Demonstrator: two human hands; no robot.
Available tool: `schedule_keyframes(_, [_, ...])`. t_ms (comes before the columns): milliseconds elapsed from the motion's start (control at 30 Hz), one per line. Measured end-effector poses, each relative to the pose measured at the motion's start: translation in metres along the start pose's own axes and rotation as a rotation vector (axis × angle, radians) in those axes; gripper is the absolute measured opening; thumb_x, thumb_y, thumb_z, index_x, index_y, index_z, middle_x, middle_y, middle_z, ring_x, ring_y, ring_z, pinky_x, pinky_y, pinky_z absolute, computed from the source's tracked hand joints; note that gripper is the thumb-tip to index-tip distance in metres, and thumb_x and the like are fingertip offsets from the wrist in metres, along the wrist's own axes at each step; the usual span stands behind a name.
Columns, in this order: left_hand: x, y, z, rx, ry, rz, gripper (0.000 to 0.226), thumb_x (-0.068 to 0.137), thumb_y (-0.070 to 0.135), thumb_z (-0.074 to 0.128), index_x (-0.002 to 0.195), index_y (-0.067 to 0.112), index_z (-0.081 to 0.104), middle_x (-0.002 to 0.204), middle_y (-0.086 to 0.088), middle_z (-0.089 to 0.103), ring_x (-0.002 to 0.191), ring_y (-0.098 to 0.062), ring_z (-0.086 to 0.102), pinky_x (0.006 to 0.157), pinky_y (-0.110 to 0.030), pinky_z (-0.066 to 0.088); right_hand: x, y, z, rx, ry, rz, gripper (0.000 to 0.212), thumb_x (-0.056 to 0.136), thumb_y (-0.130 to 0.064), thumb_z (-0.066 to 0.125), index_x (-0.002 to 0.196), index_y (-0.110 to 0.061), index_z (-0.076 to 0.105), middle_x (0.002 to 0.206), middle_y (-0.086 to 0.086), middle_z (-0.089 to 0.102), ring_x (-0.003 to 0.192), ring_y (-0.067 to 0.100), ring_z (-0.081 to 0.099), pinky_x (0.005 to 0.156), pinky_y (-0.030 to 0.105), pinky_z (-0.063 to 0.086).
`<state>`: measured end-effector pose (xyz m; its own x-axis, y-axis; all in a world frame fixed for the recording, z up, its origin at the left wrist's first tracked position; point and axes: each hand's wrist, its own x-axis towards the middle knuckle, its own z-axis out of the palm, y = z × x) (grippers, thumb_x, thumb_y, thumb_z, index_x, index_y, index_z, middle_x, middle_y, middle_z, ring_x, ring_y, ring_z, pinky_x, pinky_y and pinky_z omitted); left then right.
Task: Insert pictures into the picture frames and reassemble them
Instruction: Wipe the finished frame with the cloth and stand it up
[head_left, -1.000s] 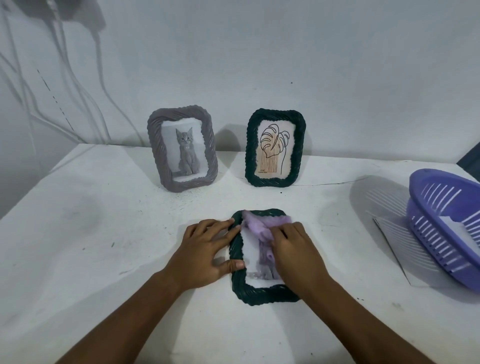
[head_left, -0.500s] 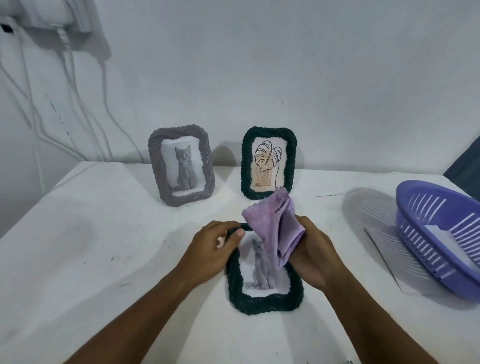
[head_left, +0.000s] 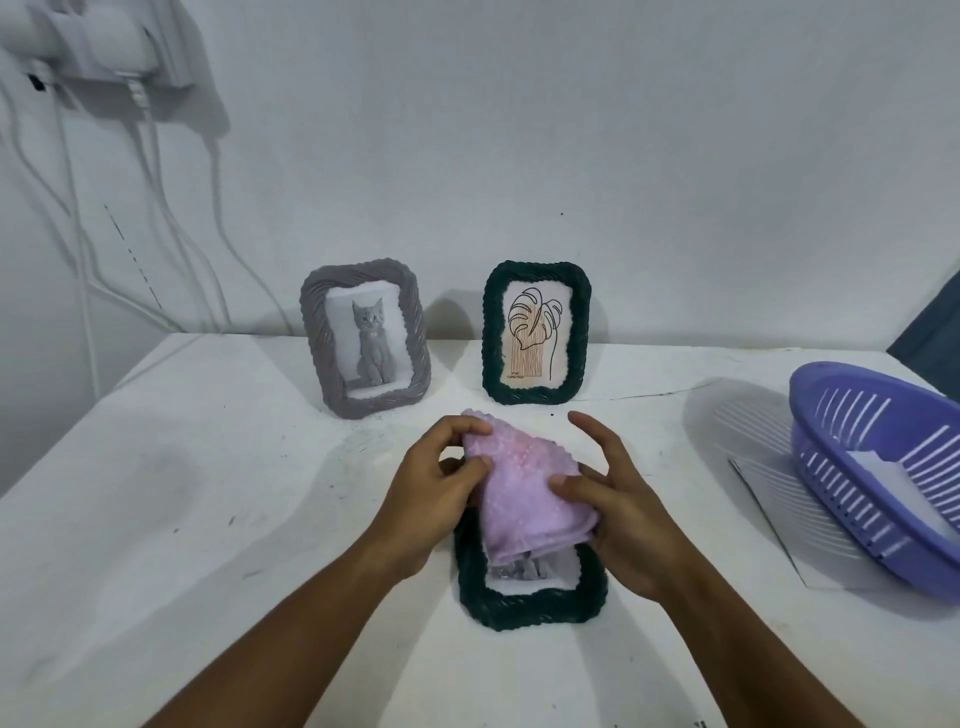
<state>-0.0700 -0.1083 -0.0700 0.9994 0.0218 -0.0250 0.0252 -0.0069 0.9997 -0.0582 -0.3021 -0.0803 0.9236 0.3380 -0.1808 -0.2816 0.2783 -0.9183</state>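
Both hands up over the middle of the white tabletop (head_left: 182, 493), sharing a pink cloth (head_left: 524, 491). Left hand (head_left: 431, 499) closed on the cloth's left edge, thumb and fingertips pinching it; right hand (head_left: 623, 499) gripping the right side with thumb on top, index finger lifted free. Directly beneath – a dark green frame (head_left: 535, 608) lying flat, its upper half hidden by cloth and hands, a grey cat picture (head_left: 519, 569) partly showing in its opening. Further back, standing upright near the wall: grey frame (head_left: 366, 338) with a kitten photo, and beside it, apart, a second dark green frame (head_left: 537, 332) with a leaf drawing. Off to the right – purple slotted basket (head_left: 883, 467), white paper inside.
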Motion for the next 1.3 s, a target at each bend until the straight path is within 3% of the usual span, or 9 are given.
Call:
schedule_keyframes(233, [-0.009, -0.001, -0.002, -0.075, -0.075, 0.041, 0.033, 0.092, -0.001, 0.050, 0.107, 0.025, 0.062, 0.121, 0.003, 0.060, 0.104, -0.017, 0.062, 0.080, -0.035, 0.058, 0.006, 0.001, -0.003, -0.071, -0.122, -0.078, 0.068, 0.069, 0.007, 0.067, 0.127, -0.024, 0.056, 0.132, 0.001, 0.056, 0.120, 0.028, 0.054, 0.090, 0.046, 0.051])
schedule_keyframes(433, [-0.014, -0.007, -0.018, -0.126, -0.107, -0.008, 0.054, 0.077, -0.003, 0.071, 0.119, 0.028, 0.056, 0.130, 0.010, 0.053, 0.107, -0.014, 0.062, 0.078, -0.036, 0.058, 0.015, 0.008, 0.005, -0.150, -0.133, -0.125, 0.072, 0.069, 0.006, 0.070, 0.129, -0.031, 0.053, 0.135, -0.001, 0.051, 0.120, 0.028, 0.052, 0.091, 0.055, 0.050])
schedule_keyframes(600, [-0.015, -0.009, -0.050, 0.003, -0.001, -0.058, 0.047, 0.073, 0.007, 0.078, 0.112, 0.029, 0.064, 0.121, 0.000, 0.064, 0.102, -0.022, 0.066, 0.081, -0.041, 0.058, 0.028, 0.014, 0.031, -0.371, -0.108, -0.043, 0.069, 0.078, -0.005, 0.074, 0.127, -0.045, 0.048, 0.135, -0.002, 0.044, 0.112, 0.027, 0.057, 0.079, 0.045, 0.058])
schedule_keyframes(833, [-0.027, -0.005, -0.120, 0.210, 0.134, -0.118, 0.042, 0.073, 0.003, 0.077, 0.111, 0.022, 0.068, 0.094, -0.006, 0.075, 0.089, -0.021, 0.071, 0.081, -0.029, 0.057, 0.058, 0.047, 0.100, -0.529, -0.160, -0.009, 0.068, 0.077, -0.012, 0.073, 0.134, -0.034, 0.042, 0.134, -0.002, 0.046, 0.106, 0.027, 0.062, 0.082, 0.047, 0.057])
schedule_keyframes(967, [-0.036, -0.012, -0.156, 0.368, 0.239, -0.152, 0.037, 0.073, 0.008, 0.079, 0.104, 0.026, 0.071, 0.091, -0.001, 0.075, 0.087, -0.014, 0.071, 0.076, -0.023, 0.053, 0.064, 0.066, 0.136, -0.660, -0.206, -0.052, 0.055, 0.078, -0.012, 0.071, 0.128, -0.020, 0.048, 0.111, -0.009, 0.058, 0.105, 0.020, 0.062, 0.091, 0.043, 0.052])
schedule_keyframes(1067, [-0.041, -0.020, -0.171, 0.574, 0.300, -0.154, 0.036, 0.076, 0.009, 0.076, 0.108, 0.022, 0.070, 0.100, 0.004, 0.071, 0.084, -0.007, 0.068, 0.070, -0.012, 0.047, 0.066, 0.081, 0.153, -0.731, -0.197, -0.061, 0.055, 0.072, -0.016, 0.075, 0.122, -0.019, 0.053, 0.111, 0.001, 0.064, 0.099, 0.020, 0.064, 0.087, 0.042, 0.054])
schedule_keyframes(1133, [-0.044, -0.027, -0.176, 0.694, 0.307, -0.137, 0.037, 0.078, 0.007, 0.073, 0.113, 0.017, 0.068, 0.115, 0.003, 0.066, 0.085, -0.010, 0.066, 0.074, -0.013, 0.045, 0.069, 0.090, 0.157, -0.805, -0.205, -0.075, 0.057, 0.068, -0.023, 0.077, 0.121, -0.019, 0.054, 0.110, 0.006, 0.063, 0.096, 0.021, 0.064, 0.084, 0.041, 0.055])
schedule_keyframes(1300, [-0.046, -0.037, -0.177, 0.938, 0.242, -0.107, 0.038, 0.081, 0.011, 0.068, 0.119, 0.011, 0.064, 0.127, -0.003, 0.059, 0.093, -0.018, 0.062, 0.086, -0.017, 0.040, 0.068, 0.092, 0.158, -0.978, -0.188, -0.119, 0.059, 0.073, -0.021, 0.075, 0.127, -0.018, 0.051, 0.111, 0.008, 0.053, 0.093, 0.020, 0.057, 0.069, 0.018, 0.046])
